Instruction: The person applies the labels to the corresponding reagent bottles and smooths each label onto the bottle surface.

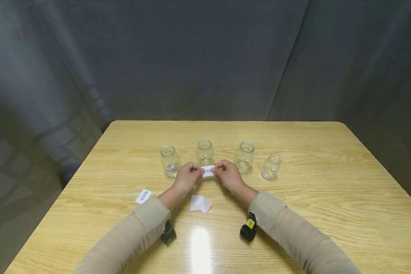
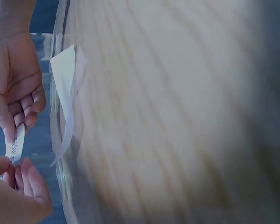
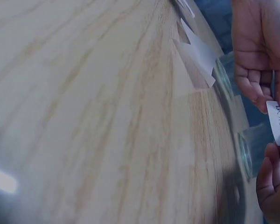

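Both ends of a printed white label (image 1: pixel 208 171) are pinched: from my remote station I see the left hand (image 1: pixel 187 177) gripping its left end between thumb and fingers and the right hand (image 1: pixel 230 176) its right end, just below the centre of my head view. Beyond them, four glass jars (image 1: pixel 244 158) stand across the middle of the frame, the smallest farthest right; dark print shows low on the leftmost. I spot a second label (image 1: pixel 143 196) lying lower left and white paper pieces (image 1: pixel 200 203) lower centre, on the wooden table (image 1: pixel 315 220).
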Demonstrator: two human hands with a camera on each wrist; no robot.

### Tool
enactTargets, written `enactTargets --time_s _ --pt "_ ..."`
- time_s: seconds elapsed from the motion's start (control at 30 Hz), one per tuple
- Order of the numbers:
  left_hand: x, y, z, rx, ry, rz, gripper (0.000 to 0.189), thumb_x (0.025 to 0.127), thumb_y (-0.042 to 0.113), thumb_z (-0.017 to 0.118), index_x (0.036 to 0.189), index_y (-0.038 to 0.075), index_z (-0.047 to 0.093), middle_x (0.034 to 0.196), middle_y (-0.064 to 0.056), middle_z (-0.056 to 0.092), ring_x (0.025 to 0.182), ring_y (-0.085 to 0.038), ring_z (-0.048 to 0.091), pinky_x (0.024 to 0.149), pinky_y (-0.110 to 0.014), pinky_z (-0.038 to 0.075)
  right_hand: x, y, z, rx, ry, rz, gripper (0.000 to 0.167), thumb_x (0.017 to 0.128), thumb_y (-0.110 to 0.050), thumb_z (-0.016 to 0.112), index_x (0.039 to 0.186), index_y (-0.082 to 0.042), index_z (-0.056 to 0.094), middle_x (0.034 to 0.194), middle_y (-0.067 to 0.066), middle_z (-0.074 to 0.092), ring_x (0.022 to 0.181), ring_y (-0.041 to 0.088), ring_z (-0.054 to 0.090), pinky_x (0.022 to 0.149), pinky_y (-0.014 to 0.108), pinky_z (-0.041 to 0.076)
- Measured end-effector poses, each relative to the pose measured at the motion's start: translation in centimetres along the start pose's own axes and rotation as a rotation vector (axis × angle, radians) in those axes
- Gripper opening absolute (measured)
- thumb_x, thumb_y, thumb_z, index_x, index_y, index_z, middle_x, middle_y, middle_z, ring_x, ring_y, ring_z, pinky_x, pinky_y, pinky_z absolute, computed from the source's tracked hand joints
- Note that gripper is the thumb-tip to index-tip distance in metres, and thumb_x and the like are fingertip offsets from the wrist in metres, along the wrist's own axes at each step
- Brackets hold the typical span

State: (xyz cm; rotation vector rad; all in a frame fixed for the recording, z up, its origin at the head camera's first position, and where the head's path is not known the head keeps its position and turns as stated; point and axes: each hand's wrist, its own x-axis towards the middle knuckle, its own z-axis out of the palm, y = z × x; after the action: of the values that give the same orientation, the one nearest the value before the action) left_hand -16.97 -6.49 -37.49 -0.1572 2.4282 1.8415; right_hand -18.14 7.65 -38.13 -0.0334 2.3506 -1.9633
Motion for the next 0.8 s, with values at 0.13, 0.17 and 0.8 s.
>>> enactTargets --time_s 0.13,0.17,0.8 --pt "0.1 0.1 0.1 0.054 0.040 0.011 0.010 0.081 0.011 0.058 0.083 0.001 0.056 0.078 -0.006 0.054 0.062 -0.013 0.046 0.051 -0.020 0.039 0.2 0.0 0.1 -0.028 0.023 -0.026 0.009 0.079 0.000 0.059 0.079 0.007 0.053 0.067 0.005 0.049 0.058 0.009 0.044 0.054 0.020 0.043" --pt "0.1 0.2 0.2 0.061 0.047 0.013 0.010 0.081 0.011 0.058 0.083 0.001 0.056 0.078 -0.006 0.054 0.060 -0.012 0.045 0.049 -0.020 0.038 0.3 0.0 0.1 -0.044 0.029 -0.033 0.009 0.079 0.000 0.059 0.079 0.006 0.053 0.068 0.005 0.050 0.059 0.010 0.044 0.054 0.020 0.042" --pt "0.6 0.7 0.4 0.156 0.098 0.022 0.009 0.081 0.011 0.057 0.085 0.004 0.056 0.091 -0.012 0.059 0.061 -0.014 0.051 0.044 -0.019 0.037 1.1 -0.3 0.4 -0.156 0.073 -0.112 0.008 0.078 -0.002 0.060 0.075 0.002 0.054 0.118 0.019 0.049 0.107 0.032 0.047 0.087 0.035 0.040"
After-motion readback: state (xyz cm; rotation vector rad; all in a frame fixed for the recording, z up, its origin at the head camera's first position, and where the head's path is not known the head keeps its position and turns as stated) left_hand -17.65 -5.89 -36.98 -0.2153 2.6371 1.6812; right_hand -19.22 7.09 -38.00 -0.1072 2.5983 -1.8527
